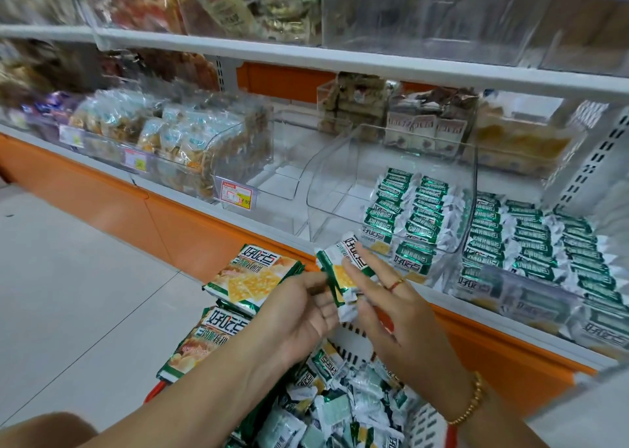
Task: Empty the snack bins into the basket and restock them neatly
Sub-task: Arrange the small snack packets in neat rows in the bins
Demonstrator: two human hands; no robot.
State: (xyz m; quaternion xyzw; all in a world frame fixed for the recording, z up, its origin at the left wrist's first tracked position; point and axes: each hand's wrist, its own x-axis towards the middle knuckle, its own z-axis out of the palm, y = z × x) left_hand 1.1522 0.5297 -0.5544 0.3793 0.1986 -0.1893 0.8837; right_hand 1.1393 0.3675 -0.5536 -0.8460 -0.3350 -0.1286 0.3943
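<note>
We are holding a small stack of green-and-white cracker packets (340, 270) between both hands, just in front of the shelf's orange front edge (177, 230). Our left hand (299, 315) is gripping the stack from the left, fingers curled around its edge, while our right hand (391, 308) is pressing against its right side with fingers spread. Directly behind, the clear bin (391, 189) is sitting at the shelf's front edge, carrying two neat rows of packets along its right wall. Below our wrists, the basket (425, 424) is lying heaped with loose packets, larger cracker bags (252, 277) resting along its left rim.
</note>
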